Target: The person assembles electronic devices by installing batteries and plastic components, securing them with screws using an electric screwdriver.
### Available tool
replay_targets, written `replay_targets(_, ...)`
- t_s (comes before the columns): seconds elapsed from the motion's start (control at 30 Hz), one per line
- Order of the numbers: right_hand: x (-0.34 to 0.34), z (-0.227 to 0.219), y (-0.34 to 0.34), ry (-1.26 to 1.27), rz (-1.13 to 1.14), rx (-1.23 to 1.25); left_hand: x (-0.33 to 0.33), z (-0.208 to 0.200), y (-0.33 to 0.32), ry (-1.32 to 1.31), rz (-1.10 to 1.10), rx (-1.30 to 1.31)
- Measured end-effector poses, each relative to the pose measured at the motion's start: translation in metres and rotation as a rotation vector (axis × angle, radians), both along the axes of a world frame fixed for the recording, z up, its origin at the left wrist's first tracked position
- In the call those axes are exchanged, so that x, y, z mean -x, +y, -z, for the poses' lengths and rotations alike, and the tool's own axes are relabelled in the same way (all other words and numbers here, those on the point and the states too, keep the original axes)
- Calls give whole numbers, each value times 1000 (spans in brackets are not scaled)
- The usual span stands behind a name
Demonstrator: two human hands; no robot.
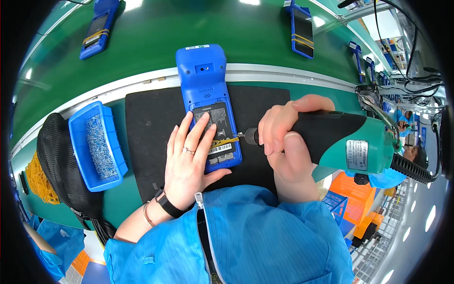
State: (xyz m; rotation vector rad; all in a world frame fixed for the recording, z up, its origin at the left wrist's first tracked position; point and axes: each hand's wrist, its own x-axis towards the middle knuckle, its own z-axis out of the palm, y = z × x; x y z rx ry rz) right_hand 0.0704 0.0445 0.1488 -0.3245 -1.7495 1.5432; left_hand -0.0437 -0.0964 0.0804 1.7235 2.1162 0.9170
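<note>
A blue handheld terminal lies back side up on a black mat, its black battery exposed. Across its lower part runs a yellow rubber band. My left hand rests flat on the terminal's left side with fingers spread, fingertips over the battery. In my right hand is a green and black electric screwdriver, gripped near its front. Its tip points left at the terminal's right edge by the band; whether it touches a screw is too small to tell.
Left of the mat stand a blue bin of small screws, a black mesh bag and a pile of yellow rubber bands. Past a metal rail, more terminals lie on a green surface. Orange crates stand lower right.
</note>
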Motion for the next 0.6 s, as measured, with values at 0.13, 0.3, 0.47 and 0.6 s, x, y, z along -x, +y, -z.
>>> replay_targets(0.13, 2, 5, 1, 10, 6, -43, 0, -1, 1, -2, 1, 13)
replay_targets(0.3, 5, 15, 9, -4, -16, -112, 1, 1, 1, -1, -1, 30)
replay_targets(0.47, 7, 11, 6, -57, -22, -101, 2, 0, 1, -1, -1, 37)
replay_targets(0.6, 9, 9, 4, -109, -17, -120, 0, 0, 1, -1, -3, 27)
